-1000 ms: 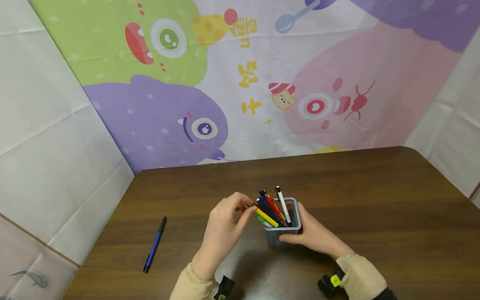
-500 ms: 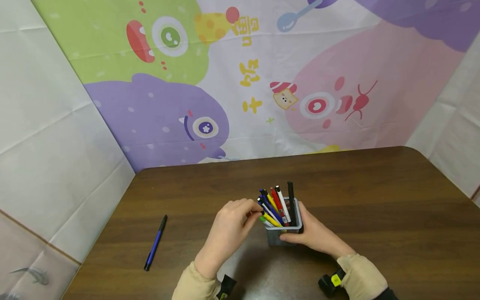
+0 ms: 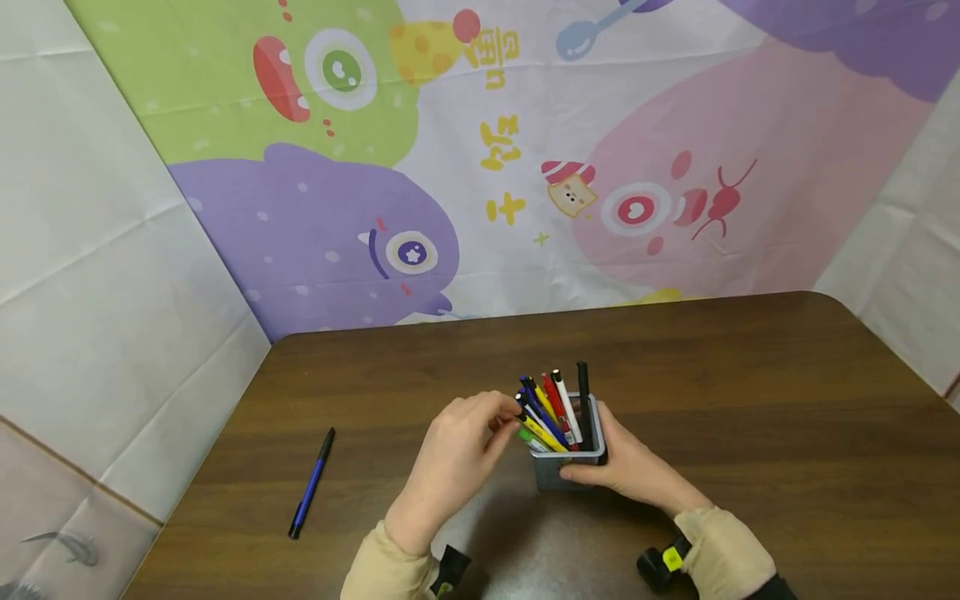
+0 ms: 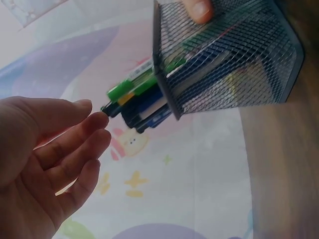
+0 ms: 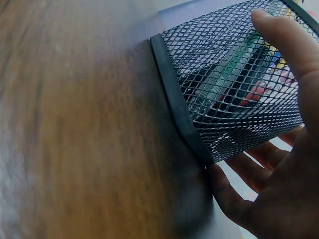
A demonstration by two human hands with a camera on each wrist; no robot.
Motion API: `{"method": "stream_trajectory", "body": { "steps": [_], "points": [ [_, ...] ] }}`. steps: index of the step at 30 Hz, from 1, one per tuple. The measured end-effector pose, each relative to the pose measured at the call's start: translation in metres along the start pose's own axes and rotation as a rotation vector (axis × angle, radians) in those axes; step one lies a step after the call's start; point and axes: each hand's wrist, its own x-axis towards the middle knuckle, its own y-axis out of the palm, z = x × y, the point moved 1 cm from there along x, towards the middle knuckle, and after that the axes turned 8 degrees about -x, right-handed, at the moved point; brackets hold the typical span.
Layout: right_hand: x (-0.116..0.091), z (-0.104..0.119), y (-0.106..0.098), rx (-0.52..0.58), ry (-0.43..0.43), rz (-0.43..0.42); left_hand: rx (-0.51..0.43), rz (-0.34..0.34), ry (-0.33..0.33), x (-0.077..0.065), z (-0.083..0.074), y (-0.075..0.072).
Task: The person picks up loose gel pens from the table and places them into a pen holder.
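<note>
A dark mesh pen holder [image 3: 558,475], full of pens, is gripped by my right hand [image 3: 630,467], with the thumb across its near side. In the right wrist view, the other fingers [image 5: 254,169] curl under and behind the mesh wall. My left hand [image 3: 461,454] is at the holder's left, thumb and index finger pinching the dark end of a yellow pen [image 3: 543,433] that leans over the rim. Beside it lean a green-ended pen [image 4: 122,89], blue pens, a red pen [image 3: 558,406] and a white pen [image 3: 567,408]. A black pen [image 3: 583,396] stands at the right.
A blue pen with black ends [image 3: 311,483] lies on the brown wooden table [image 3: 735,375] to the left. Behind the table hangs a cartoon-printed cloth [image 3: 525,275]. White cloth walls flank both sides.
The black pen now stands at the holder's right side, and the other pens have spread out. My left hand shifts slightly with the yellow pen's end. My right hand keeps its grip.
</note>
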Motion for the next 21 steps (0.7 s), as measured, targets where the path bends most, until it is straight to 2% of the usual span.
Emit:
{"method": "stream_trajectory", "body": {
  "steps": [5, 8, 11, 16, 21],
  "points": [
    [0.000, 0.000, 0.000, -0.025, 0.003, -0.011, 0.012, -0.043, 0.005, 0.001, 0.006, -0.011],
    [0.000, 0.000, 0.000, -0.035, -0.003, -0.011, 0.040, -0.067, -0.025, 0.000, 0.012, -0.021],
    [0.000, 0.000, 0.000, -0.036, -0.003, -0.008, 0.116, -0.067, -0.081, -0.004, 0.022, -0.032],
    [0.000, 0.000, 0.000, -0.039, 0.008, -0.007, 0.282, -0.009, -0.190, -0.016, 0.044, -0.049],
    [0.000, 0.001, 0.000, -0.037, 0.010, -0.008, 0.357, 0.037, -0.330, -0.027, 0.064, -0.065]
  ]
}}
